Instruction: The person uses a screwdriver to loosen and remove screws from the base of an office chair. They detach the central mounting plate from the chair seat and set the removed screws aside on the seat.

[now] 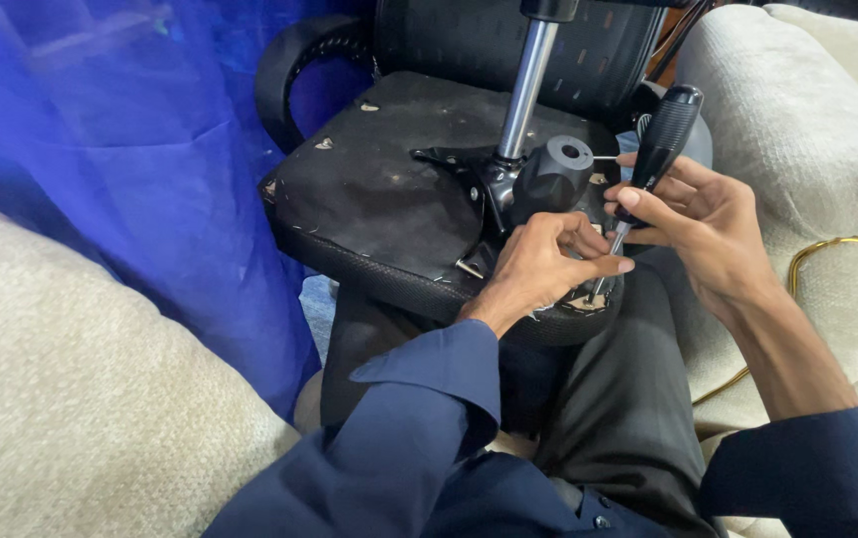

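Upturned chair seat point(379, 199), rigid and heavy, propped across lap between cushions. Screwdriver point(660, 149), stiff and light, held by ribbed handle in right hand point(703, 224), grip closed around it. Shaft tip pinched narrowly by left hand point(538, 269) at seat edge.

Seat point(379, 189): black, with pale worn spots. Screwdriver point(660, 149): black ribbed handle. Post point(528, 90): silver. Sheet point(120, 149), left: blue. Sleeves point(419, 438): navy. Cushions point(70, 399): cream. Cord point(827, 249), right: yellow.
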